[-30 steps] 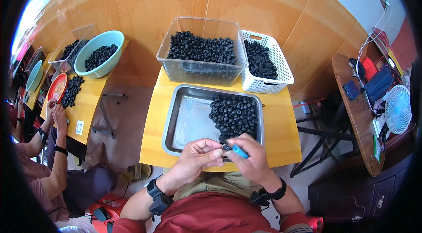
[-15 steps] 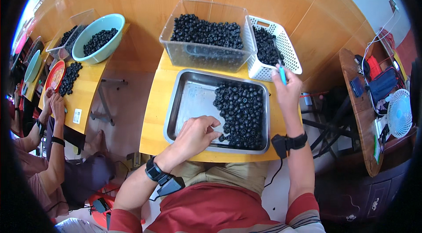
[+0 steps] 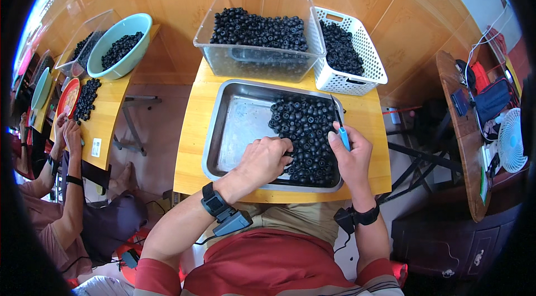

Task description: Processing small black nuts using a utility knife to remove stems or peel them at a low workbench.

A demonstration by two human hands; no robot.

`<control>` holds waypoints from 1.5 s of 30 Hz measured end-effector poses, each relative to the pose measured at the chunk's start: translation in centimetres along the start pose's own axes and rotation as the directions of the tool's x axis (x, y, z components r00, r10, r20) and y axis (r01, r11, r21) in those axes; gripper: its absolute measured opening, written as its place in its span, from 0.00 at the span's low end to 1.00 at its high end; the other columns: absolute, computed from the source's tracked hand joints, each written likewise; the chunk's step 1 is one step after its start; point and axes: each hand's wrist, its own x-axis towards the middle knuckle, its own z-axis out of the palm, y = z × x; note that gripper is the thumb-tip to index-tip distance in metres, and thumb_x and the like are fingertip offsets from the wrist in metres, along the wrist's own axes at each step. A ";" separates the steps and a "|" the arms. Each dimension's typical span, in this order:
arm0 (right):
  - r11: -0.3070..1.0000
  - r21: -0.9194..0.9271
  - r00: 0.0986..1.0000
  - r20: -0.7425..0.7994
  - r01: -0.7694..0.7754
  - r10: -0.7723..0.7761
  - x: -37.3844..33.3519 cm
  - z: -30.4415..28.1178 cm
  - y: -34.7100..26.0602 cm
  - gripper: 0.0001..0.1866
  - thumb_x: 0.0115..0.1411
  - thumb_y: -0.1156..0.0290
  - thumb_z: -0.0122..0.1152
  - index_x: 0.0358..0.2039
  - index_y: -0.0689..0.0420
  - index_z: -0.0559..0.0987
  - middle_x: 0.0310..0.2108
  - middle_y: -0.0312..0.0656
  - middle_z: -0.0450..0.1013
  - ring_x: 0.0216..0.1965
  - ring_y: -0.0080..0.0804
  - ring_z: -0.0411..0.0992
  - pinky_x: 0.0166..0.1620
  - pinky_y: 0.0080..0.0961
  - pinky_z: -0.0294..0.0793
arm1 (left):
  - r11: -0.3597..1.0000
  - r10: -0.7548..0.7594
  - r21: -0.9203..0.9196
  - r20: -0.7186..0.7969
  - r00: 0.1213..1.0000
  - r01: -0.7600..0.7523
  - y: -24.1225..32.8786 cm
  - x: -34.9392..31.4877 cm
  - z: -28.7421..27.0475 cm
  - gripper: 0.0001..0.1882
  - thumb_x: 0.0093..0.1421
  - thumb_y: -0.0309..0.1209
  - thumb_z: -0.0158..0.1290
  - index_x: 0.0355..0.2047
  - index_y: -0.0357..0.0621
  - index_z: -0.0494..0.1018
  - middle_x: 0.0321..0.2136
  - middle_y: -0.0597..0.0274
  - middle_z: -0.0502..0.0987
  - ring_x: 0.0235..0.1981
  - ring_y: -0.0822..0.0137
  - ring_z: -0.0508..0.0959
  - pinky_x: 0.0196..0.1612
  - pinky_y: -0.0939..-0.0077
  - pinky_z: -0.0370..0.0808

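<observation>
Small round black pieces (image 3: 306, 145), many with a hollow in the middle, cover the right half of a shallow metal tray (image 3: 211, 145). At the left edge of this pile my left hand (image 3: 261, 161) is closed, thumb and fingertips drawn together among the pieces; whatever they pinch is hidden. My right hand (image 3: 354, 156) grips a slim tool with a blue handle (image 3: 344, 138) over the tray's right rim. Its thin dark tip points away from me, beside the pile.
Behind the tray stand a clear plastic bin (image 3: 257, 61) and a white perforated basket (image 3: 352, 81), both holding black pieces. At left, a co-worker's hands (image 3: 68, 134) work beside a red plate (image 3: 70, 98) and a pale green basin (image 3: 142, 53). A small fan (image 3: 511, 139) is far right.
My right hand has come back from the white basket to the tray's right rim with the blue-handled tool. My left hand has moved right into the pile's edge, its fingers closing.
</observation>
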 end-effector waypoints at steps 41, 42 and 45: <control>0.993 0.053 0.974 0.198 0.102 -0.110 -5.1 2.6 -2.8 0.15 0.59 0.70 0.67 0.45 0.64 0.80 0.30 0.38 0.78 0.30 0.16 0.71 0.34 0.17 0.72 | -0.031 -0.113 -0.983 0.182 0.977 0.180 0.6 -3.1 -1.2 0.06 0.65 0.24 0.53 0.42 0.39 0.73 0.37 0.64 0.78 0.39 0.71 0.80 0.46 0.77 0.82; 0.992 0.055 0.972 0.202 0.110 -0.119 -5.1 2.7 -2.9 0.16 0.59 0.70 0.68 0.45 0.64 0.80 0.31 0.38 0.78 0.31 0.16 0.72 0.35 0.17 0.73 | -0.079 -0.105 -0.980 0.193 0.976 0.185 0.5 -3.2 -1.2 0.06 0.65 0.25 0.54 0.42 0.40 0.73 0.37 0.63 0.78 0.38 0.72 0.80 0.45 0.77 0.82; 0.989 0.070 0.968 0.206 0.130 -0.141 -4.9 3.1 -3.0 0.17 0.57 0.71 0.70 0.44 0.64 0.80 0.32 0.37 0.78 0.32 0.16 0.71 0.35 0.17 0.72 | -0.135 -0.126 -0.973 0.205 0.971 0.188 1.2 -3.4 -1.4 0.05 0.65 0.24 0.54 0.41 0.41 0.73 0.36 0.65 0.78 0.38 0.74 0.79 0.44 0.79 0.81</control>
